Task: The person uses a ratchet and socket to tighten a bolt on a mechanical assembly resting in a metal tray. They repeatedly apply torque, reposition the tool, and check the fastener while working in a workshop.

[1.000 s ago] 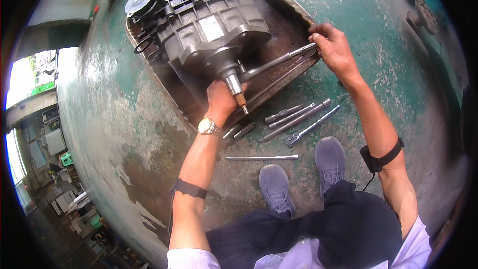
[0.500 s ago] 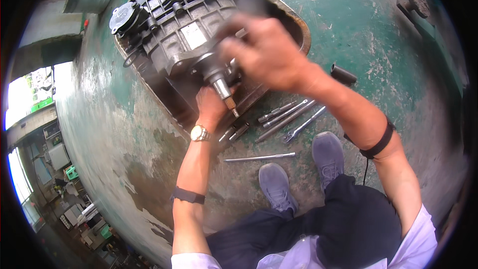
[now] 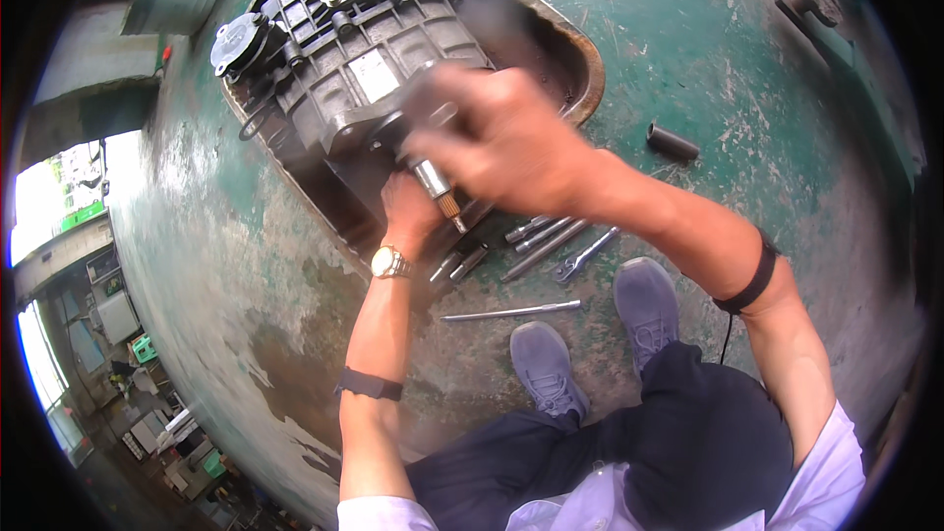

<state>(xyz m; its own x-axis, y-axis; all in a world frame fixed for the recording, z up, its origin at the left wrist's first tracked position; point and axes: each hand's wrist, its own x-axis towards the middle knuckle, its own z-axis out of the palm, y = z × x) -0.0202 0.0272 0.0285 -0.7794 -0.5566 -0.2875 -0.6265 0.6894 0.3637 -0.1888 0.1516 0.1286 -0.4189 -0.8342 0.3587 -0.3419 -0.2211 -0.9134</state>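
A grey gearbox (image 3: 344,49) lies in a rusty metal tray (image 3: 582,64) on a green floor. Its splined shaft (image 3: 438,182) points toward me. My left hand (image 3: 408,211), with a watch on the wrist, is curled just below the shaft at the gearbox's near end. My right hand (image 3: 501,138) is blurred and hovers over the shaft end, fingers closed around a dark tool whose shape I cannot make out. The hand hides the part of the gearbox under it.
Several wrenches and sockets (image 3: 546,246) lie on the floor by the tray, with a thin steel rod (image 3: 511,312) nearer my grey shoes (image 3: 546,369). A short black tube (image 3: 673,142) lies to the right. A grey bin (image 3: 172,0) stands at the upper left.
My right hand has swung from the tray's right side, where it held a long bar, leftward over the shaft end. My left hand has stayed by the shaft. The view has moved closer.
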